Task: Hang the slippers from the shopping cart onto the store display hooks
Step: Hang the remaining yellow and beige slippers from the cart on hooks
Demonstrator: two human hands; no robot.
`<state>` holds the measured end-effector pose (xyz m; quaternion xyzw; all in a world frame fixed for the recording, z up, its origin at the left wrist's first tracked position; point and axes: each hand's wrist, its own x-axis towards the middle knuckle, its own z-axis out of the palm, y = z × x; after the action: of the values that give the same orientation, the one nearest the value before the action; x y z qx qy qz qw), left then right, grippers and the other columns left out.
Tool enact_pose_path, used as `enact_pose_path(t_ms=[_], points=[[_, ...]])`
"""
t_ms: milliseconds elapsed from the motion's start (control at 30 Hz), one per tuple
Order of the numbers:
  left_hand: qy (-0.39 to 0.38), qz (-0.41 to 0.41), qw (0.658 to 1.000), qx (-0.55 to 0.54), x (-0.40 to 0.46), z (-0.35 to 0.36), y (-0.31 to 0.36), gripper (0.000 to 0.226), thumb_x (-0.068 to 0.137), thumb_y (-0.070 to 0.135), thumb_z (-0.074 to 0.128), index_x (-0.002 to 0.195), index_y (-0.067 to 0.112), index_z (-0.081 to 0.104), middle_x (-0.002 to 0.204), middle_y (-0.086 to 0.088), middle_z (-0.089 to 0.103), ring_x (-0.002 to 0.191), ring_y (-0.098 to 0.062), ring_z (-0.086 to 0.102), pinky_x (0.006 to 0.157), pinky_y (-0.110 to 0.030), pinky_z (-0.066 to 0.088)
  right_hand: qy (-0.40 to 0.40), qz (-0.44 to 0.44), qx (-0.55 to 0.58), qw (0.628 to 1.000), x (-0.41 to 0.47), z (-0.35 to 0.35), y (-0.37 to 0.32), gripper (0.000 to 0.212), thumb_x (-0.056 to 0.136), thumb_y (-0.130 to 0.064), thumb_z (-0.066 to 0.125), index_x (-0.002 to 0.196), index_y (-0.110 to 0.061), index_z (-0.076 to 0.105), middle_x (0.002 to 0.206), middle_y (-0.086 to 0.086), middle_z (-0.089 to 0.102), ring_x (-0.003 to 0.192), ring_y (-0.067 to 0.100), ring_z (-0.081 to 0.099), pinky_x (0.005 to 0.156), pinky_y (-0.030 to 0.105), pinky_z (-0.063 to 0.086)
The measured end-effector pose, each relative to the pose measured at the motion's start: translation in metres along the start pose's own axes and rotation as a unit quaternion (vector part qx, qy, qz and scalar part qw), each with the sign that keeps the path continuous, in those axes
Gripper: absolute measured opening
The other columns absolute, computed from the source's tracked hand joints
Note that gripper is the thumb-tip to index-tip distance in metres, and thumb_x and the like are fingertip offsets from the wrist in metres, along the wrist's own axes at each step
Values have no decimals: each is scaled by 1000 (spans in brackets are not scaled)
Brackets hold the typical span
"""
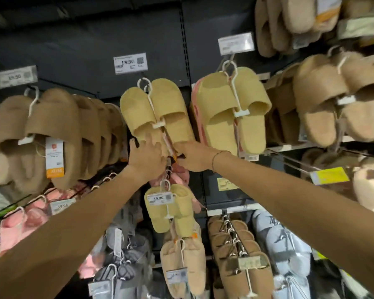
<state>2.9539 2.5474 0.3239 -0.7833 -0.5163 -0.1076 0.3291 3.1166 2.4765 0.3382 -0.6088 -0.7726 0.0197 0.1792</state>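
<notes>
Head cam looks up at a dark display wall w/ rows of slippers on hooks. Both arms reach up to the yellow slipper pair (158, 113), which hangs by its white hanger (143, 84) just under a price tag (130, 63). Left hand (147, 158) is at the heel of the left slipper, fingers spread and mostly straight against the sole, prob. to steady the pair so it hangs flat. Right hand (193, 156) has fingers curled at the pair's lower edge by the orange label; looks like a pinch, but exactly what it clamps is hidden. Holding low down lets the hook end stay free up top. Whether the hanger sits fully on the peg I can't tell. No cart in view. Second yellow pair (231, 111) hangs just beside, right.
</notes>
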Motion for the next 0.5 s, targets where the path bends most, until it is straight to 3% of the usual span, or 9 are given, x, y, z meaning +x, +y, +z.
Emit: enact_pose_path(t_ms=[33, 100, 133, 200, 267, 333, 400, 500], points=[[-10, 10, 1000, 22, -13, -18, 12, 45, 100, 47, 39, 127, 16, 58, 145, -16, 47, 126, -37, 49, 111, -54, 28, -4, 25, -11, 1000, -18, -3, 3, 34, 102, -27, 48, 126, -6, 58, 126, 14, 59, 116, 34, 56, 88, 35, 47], [-29, 44, 999, 2, -32, -44, 40, 35, 100, 42, 38, 104, 19, 63, 119, -7, 63, 111, -30, 57, 103, -48, 33, 8, 56, -33, 998, -57, -9, 10, 32, 101, -31, 48, 102, -4, 64, 104, 12, 64, 98, 31, 61, 77, 33, 47], [-66, 69, 995, -42, -39, -56, 57, 33, 99, 42, 38, 96, 20, 62, 110, -5, 66, 102, -28, 59, 97, -44, 37, 2, 63, -37, 997, -77, -10, 15, 35, 101, -31, 47, 92, -2, 65, 93, 12, 64, 86, 28, 60, 71, 32, 44], [-210, 133, 960, -128, -48, -68, 98, 39, 96, 47, 41, 98, 18, 67, 104, -8, 69, 91, -28, 63, 84, -38, 46, -67, 95, -43, 992, -119, -13, 28, 39, 101, -33, 48, 75, -7, 62, 74, 9, 61, 65, 20, 54, 66, 32, 41], [-393, 176, 890, -151, -56, -84, 149, 48, 92, 57, 48, 108, 16, 67, 104, -7, 74, 88, -25, 69, 82, -35, 55, -186, 184, -27, 965, -161, -10, 54, 35, 98, -38, 52, 77, -11, 61, 73, 6, 62, 61, 20, 58, 63, 33, 48], [-488, 224, 832, -137, -65, -97, 208, 53, 88, 62, 54, 119, 21, 65, 105, 0, 73, 92, -23, 71, 92, -41, 56, -288, 270, 2, 919, -213, -13, 87, 29, 99, -38, 53, 100, -11, 62, 91, 7, 65, 75, 25, 65, 66, 32, 52], [-504, 289, 800, -148, -80, -113, 272, 45, 95, 53, 53, 125, 20, 62, 107, -2, 68, 95, -26, 72, 94, -41, 54, -328, 344, 23, 879, -271, -22, 120, 38, 100, -42, 51, 110, -7, 62, 101, 8, 67, 83, 26, 66, 70, 32, 53], [-457, 398, 778, -164, -102, -138, 369, 34, 102, 46, 47, 119, 19, 57, 104, -4, 65, 88, -28, 70, 83, -39, 54, -324, 436, 49, 838, -351, -25, 188, 34, 99, -39, 51, 83, -10, 59, 79, 6, 61, 71, 23, 59, 68, 31, 49]])
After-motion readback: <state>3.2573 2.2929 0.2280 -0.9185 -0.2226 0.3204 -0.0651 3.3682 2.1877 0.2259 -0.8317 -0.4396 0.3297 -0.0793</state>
